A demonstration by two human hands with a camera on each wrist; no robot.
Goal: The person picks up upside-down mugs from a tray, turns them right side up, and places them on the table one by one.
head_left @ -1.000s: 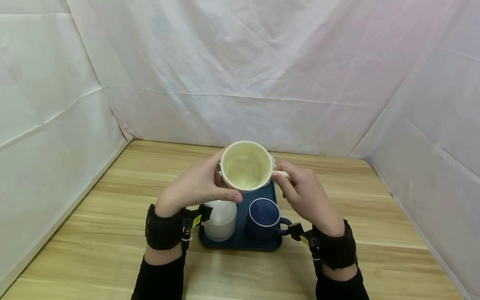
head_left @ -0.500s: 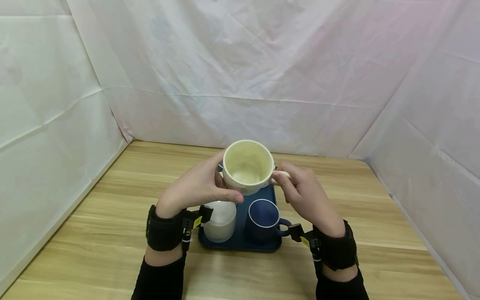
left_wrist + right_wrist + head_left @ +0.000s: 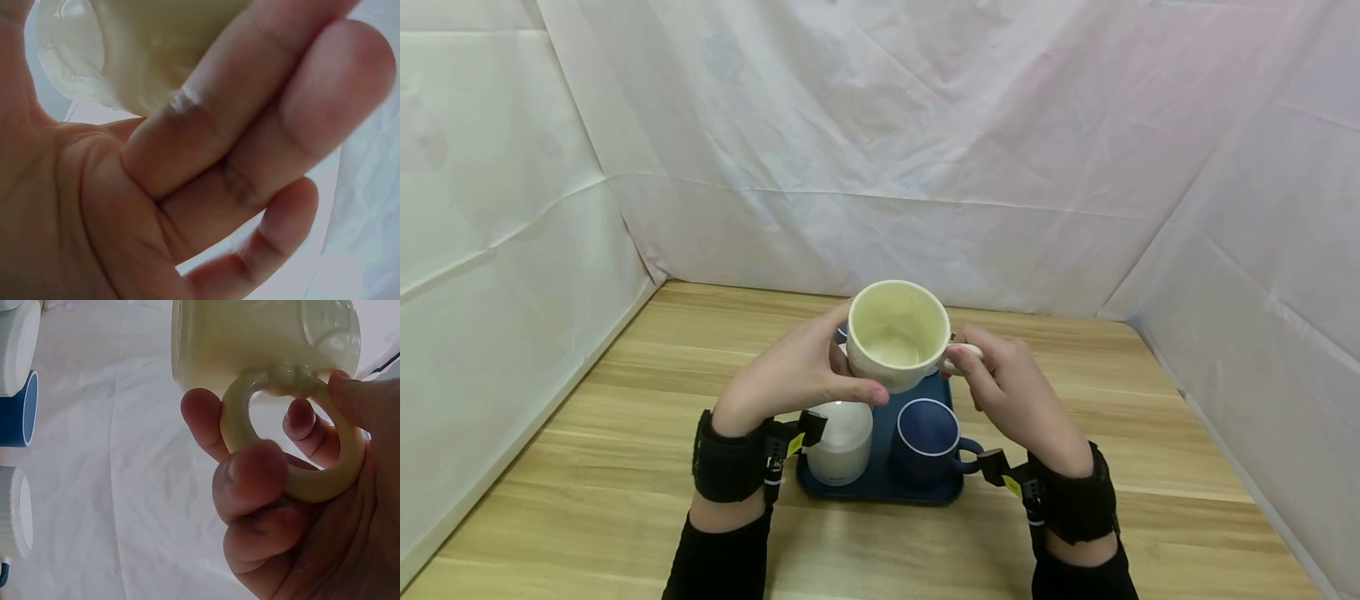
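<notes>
**Both hands hold a cream mug above a blue tray**

The left hand (image 3: 790, 375) wraps around the side of the cream mug (image 3: 898, 333), its thumb lying across the near wall and its fingers (image 3: 250, 119) curled against the far side, as the left wrist view shows close up. The right hand (image 3: 1011, 387) grips the mug's handle (image 3: 294, 437): in the right wrist view the thumb presses on the outside of the loop, one finger passes through it and another bears on the loop next to the mug's wall. So both hands are closed on the same mug, one on the body and one on the handle.

The mug is held in the air, open end tipped toward the head camera so that its pale inside shows. It hangs above the far part of a dark blue tray (image 3: 880, 492).

On the tray, nearer the person, stand a white ribbed cup (image 3: 842, 446) on the left and a dark blue mug (image 3: 928, 437) with a white rim on the right, just beside each other. The blue mug's handle points right, toward the right wrist.

Black straps (image 3: 726, 458) circle both wrists over dark sleeves. The tray rests on a light wooden table (image 3: 625, 400), which is enclosed on three sides by creased white sheeting (image 3: 925, 150).
</notes>
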